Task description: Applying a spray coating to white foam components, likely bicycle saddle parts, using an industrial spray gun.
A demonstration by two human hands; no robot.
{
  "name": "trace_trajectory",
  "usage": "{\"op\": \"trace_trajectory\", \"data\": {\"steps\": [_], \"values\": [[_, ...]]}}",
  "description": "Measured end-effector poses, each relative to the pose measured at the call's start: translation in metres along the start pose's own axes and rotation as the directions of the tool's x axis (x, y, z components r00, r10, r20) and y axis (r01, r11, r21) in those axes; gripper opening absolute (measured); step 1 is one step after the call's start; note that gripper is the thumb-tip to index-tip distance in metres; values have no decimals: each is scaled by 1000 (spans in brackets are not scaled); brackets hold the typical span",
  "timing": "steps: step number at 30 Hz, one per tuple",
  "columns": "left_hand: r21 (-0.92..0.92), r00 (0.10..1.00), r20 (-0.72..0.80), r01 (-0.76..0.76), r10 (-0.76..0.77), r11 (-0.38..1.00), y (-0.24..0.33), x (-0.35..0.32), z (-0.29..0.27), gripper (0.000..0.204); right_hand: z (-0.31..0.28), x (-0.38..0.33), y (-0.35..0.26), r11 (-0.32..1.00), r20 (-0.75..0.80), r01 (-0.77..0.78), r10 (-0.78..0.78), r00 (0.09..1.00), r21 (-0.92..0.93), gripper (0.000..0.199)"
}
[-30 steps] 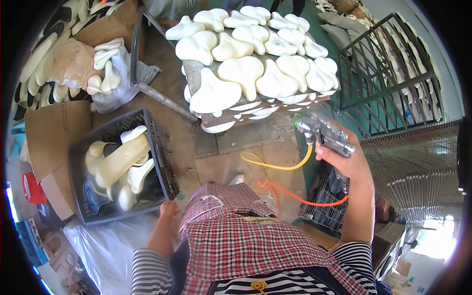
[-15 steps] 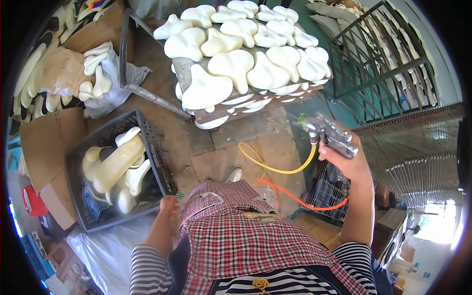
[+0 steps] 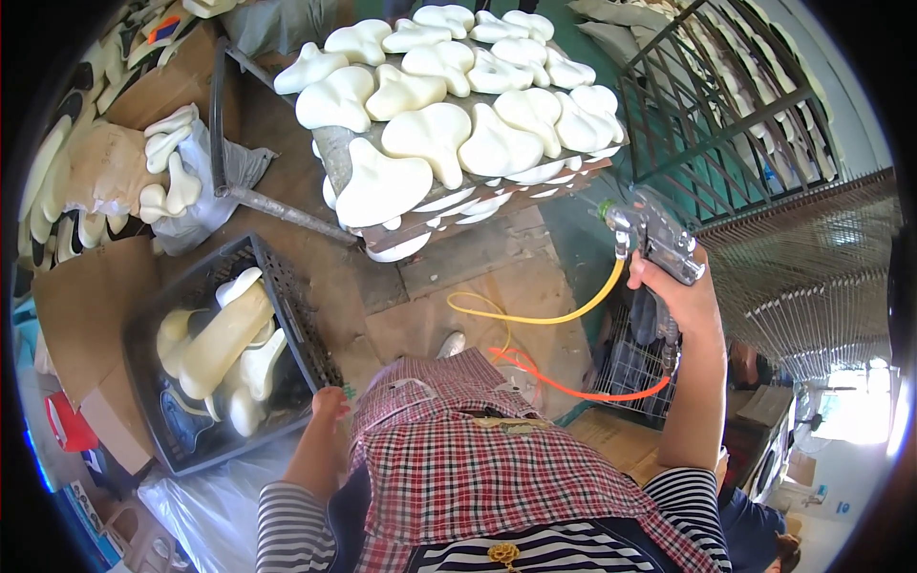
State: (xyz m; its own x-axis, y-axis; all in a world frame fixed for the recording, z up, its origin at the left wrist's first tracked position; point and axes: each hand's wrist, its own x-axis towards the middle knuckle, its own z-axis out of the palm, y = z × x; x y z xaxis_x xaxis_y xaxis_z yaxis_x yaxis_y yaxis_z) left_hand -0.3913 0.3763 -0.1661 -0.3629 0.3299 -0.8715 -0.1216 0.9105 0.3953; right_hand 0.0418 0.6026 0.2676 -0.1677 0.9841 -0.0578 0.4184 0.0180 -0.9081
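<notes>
I am gripping a metal spray gun in my right hand, fingers wrapped tight around its handle, with the nozzle pointing left toward the edge of a raised board loaded with cream-coloured moulded pieces. The gun is hanging in the air just off the right end of that board, not touching it. A yellow hose and an orange hose are trailing down from the gun and looping across the floor in front of my feet. My left hand is hanging low at my side, right by the near corner of a dark plastic crate; it is holding nothing that I can see, though whether the fingers are spread or curled I cannot tell from here. The crate is sitting on the floor to my left with more of the same cream pieces lying inside it. Cardboard is lying beyond the crate, and a green metal rack is standing to my right.
</notes>
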Motion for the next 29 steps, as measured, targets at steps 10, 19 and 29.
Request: {"op": "trace_trajectory", "data": {"steps": [10,19,29], "values": [[14,997,49,59,-60,998,26,45,21,21,-23,18,12,997,97,-13,5,995,75,49],[53,999,37,-32,30,998,104,69,113,13,-78,70,57,998,197,50,-58,979,48,52],[154,941,294,-217,165,964,243,106,309,35,-205,76,162,847,12,-133,147,989,515,67]]}}
